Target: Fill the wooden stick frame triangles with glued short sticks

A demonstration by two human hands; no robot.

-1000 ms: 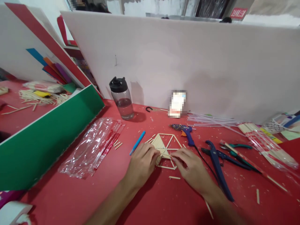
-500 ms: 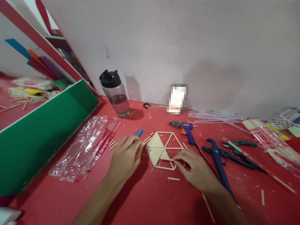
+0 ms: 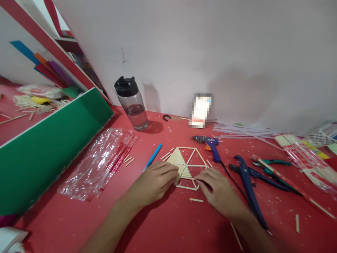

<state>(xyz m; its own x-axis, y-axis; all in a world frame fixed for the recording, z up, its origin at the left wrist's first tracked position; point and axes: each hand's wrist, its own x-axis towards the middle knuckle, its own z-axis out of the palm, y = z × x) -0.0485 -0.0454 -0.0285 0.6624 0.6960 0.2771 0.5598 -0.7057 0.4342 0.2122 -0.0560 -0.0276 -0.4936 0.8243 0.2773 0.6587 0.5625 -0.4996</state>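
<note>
A hexagon-shaped frame of thin wooden sticks (image 3: 184, 169) lies flat on the red table, divided by spokes. Closely laid sticks fill its left side and part of its bottom section, while the right sections are open. My left hand (image 3: 154, 181) is closed over the frame's left edge, the fingertips resting on the filled part. At the lower right, my right hand (image 3: 217, 189) pinches the end of a thin wooden stick (image 3: 190, 178) that lies across the bottom section. The fingers hide some of the frame's edges.
A blue pen (image 3: 154, 156) and cut sticks lie around the frame. Behind it are a glue gun (image 3: 210, 144), a water bottle (image 3: 135, 109) and a phone (image 3: 200, 110). Blue cutters (image 3: 249, 186) and green-handled pliers (image 3: 276, 162) lie right, plastic wrapping (image 3: 94, 161) and a green board (image 3: 60, 147) left.
My left hand has moved right and down, from beside the blue pen onto the filled part of the frame. My right hand has stayed nearly in place at the stick.
</note>
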